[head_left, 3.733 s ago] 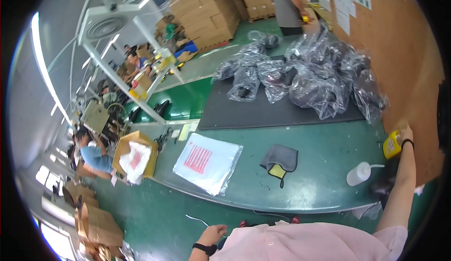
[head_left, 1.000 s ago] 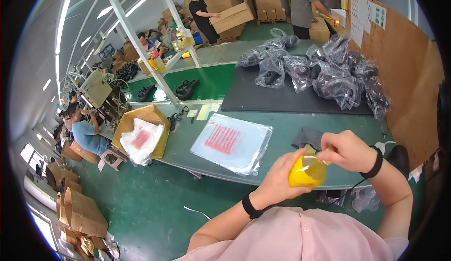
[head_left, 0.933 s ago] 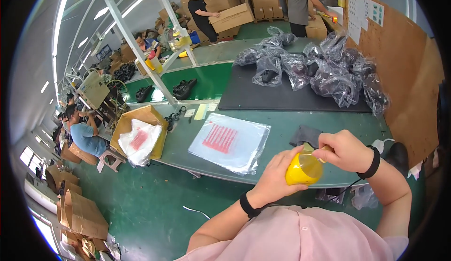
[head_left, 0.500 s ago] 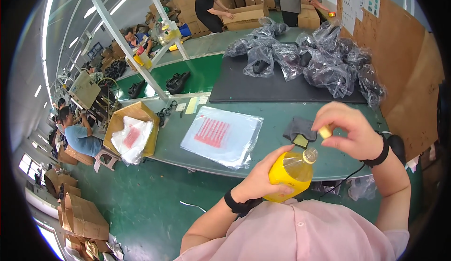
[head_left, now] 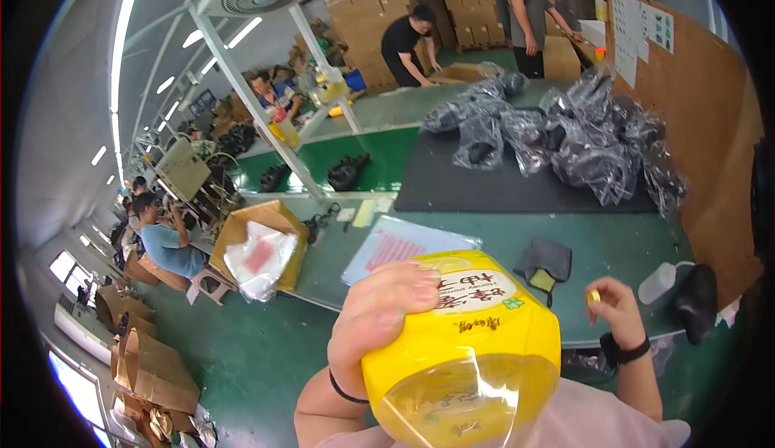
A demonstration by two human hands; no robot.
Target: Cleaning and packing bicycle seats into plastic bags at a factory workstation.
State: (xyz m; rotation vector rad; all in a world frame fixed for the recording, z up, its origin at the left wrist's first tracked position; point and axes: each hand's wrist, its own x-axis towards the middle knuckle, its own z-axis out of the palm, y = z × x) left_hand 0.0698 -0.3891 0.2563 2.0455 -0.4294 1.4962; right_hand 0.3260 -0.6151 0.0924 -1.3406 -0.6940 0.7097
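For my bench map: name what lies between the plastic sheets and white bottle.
In the head view, a grey cloth lies on the table between the plastic sheets and white bottle.

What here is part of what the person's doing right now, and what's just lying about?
In use: yellow bottle in the left fingers; small cap in the right fingers.
Lying about: grey cloth, white bottle, printed plastic sheets, bagged items on a black mat.

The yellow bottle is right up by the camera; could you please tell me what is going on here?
The person's left hand holds the yellow bottle close to the camera, its mouth out of view. The right hand pinches a small yellow cap, apart from the bottle. Beyond, a grey cloth lies on the green table.
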